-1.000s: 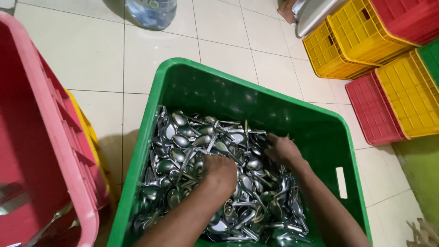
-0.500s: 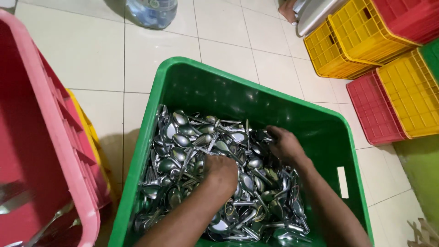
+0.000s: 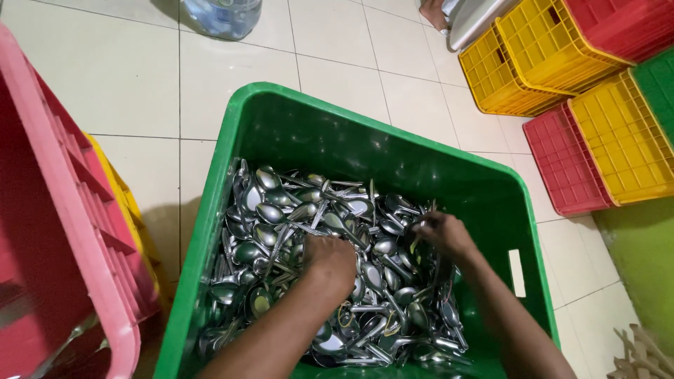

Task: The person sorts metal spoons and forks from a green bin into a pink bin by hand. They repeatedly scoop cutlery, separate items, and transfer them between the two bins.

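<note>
Your left hand (image 3: pixel 330 260) sunk knuckles-up into heap of metal spoons (image 3: pixel 281 210), fingers buried, grip impossible to tell. Your right hand (image 3: pixel 444 235) just beyond, fingertips pinched on spoon handle. Spoons fill bottom of green crate (image 3: pixel 365 133). Pink crate (image 3: pixel 63 210) at left. Farther off: yellow crates (image 3: pixel 562 63), red crate (image 3: pixel 562 158), water bottle (image 3: pixel 225 14) on tiled floor (image 3: pixel 119 77).

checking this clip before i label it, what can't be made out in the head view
- Left hand: fingers buried in the spoons; grip cannot be told.
- Right hand: fingertips curled among the handles; whether it pinches one is unclear.
- Green crate: near wall cut off by the bottom edge, floor hidden under the cutlery.
- Pink crate: cut off by the left edge.
- Water bottle: top cut off by the upper edge.
</note>
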